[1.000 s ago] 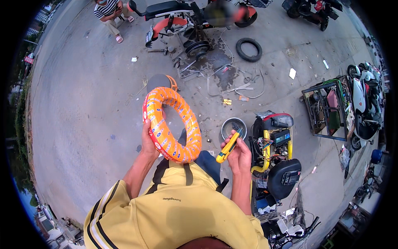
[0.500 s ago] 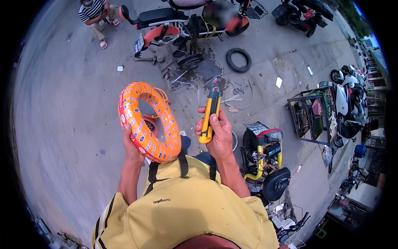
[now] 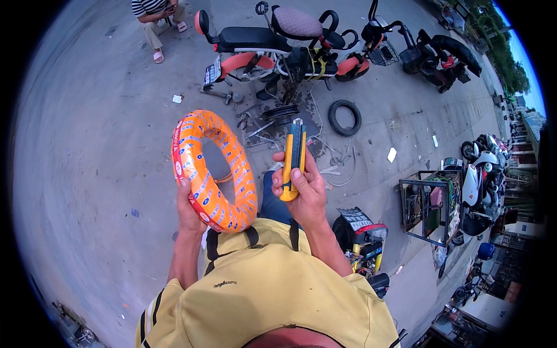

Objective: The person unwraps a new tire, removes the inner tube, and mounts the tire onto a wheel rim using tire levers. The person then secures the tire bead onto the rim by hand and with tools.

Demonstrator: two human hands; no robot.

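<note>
In front of my body I hold a wrapped tire [image 3: 187, 152], bound in orange film with blue print and a red band. My left hand [image 3: 188, 211] is closed around its lower left side, fingers partly hidden behind it. To the right, my right hand [image 3: 311, 200] grips a yellow and dark utility knife [image 3: 293, 162], its tip pointing away from me. The thumb lies along the knife's handle. Knife and wrapped tire are apart. Past the hands, a bare black tire [image 3: 334, 120] lies flat on the ground.
Ahead stands a red and black electric scooter [image 3: 246, 37], with a wheel rim [image 3: 280, 111] and scattered tools beside it. A seated person [image 3: 154, 16] is at far left. A metal-framed cart [image 3: 429, 174] and parked scooters stand right. A partly stripped scooter [image 3: 362, 235] sits near my right arm.
My view has shifted forward, so the electric scooter and ground items sit lower in the picture and the stripped scooter shows less. Both hands keep their holds, almost unmoved relative to my body.
</note>
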